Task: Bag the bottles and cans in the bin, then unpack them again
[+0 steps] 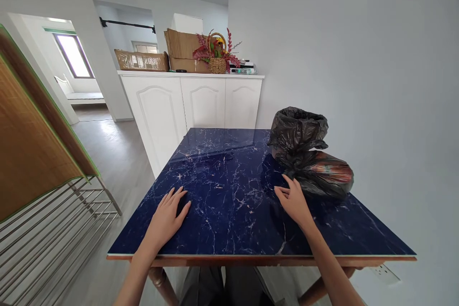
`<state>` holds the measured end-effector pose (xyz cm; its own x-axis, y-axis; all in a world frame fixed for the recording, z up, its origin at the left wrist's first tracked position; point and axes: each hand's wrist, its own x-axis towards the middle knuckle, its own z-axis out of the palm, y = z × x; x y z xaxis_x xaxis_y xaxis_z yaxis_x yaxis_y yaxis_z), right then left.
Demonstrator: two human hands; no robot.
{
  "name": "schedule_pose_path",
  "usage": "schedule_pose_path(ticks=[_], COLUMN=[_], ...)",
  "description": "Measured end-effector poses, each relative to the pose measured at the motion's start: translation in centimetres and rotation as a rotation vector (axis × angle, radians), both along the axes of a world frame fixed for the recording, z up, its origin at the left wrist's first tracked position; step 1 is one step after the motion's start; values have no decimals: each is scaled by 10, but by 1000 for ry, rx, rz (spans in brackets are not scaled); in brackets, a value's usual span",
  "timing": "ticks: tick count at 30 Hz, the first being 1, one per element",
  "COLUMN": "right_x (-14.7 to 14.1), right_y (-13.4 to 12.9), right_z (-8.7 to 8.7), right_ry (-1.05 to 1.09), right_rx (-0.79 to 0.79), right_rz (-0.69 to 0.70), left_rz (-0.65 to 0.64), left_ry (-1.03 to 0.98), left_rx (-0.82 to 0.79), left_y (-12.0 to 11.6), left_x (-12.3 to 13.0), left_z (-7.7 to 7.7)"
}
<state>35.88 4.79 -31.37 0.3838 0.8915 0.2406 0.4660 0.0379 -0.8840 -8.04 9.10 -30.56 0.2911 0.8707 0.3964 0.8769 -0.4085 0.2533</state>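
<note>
My left hand lies palm down on the left side of the blue marbled table, fingers stretched out and holding nothing. Farther right, my right hand is just in front of a tied black plastic bag, its fingers apart and slightly bent. Whether a fingertip touches that bag I cannot tell. Reddish, colourful contents show through the thin plastic. Behind it stands a bin-shaped thing lined with another black bag, its top open. What is inside is hidden.
A white cabinet stands behind the table, bearing cardboard boxes and a flower basket. On the left is a metal rack beside a brown covered panel. A grey-white wall borders the right side.
</note>
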Motion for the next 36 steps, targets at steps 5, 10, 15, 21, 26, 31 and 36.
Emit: schedule_pose_path(ticks=[5, 10, 15, 21, 26, 31, 36], right_x=[-47, -106, -133, -131, -124, -117, -113], right_y=[-6, -36, -75, -83, -51, -7, 13], right_z=[-4, 20, 68, 92, 95, 89, 90], right_ry=[5, 34, 131, -63, -491, -821, -873], right_rx=[37, 44, -202, 43, 355, 315, 337], right_rz=[119, 351, 763, 585, 329, 202, 222], left_rz=[-15, -17, -16, -125, -171, -123, -66], left_ry=[2, 2, -10, -105, -223, -180, -183], left_rx=[0, -10, -5, 4, -69, -61, -50], left_y=[-1, -3, -5, -20, -39, -35, -24], left_x=[0, 2, 2, 16, 63, 113, 125], left_z=[2, 5, 7, 27, 49, 55, 52])
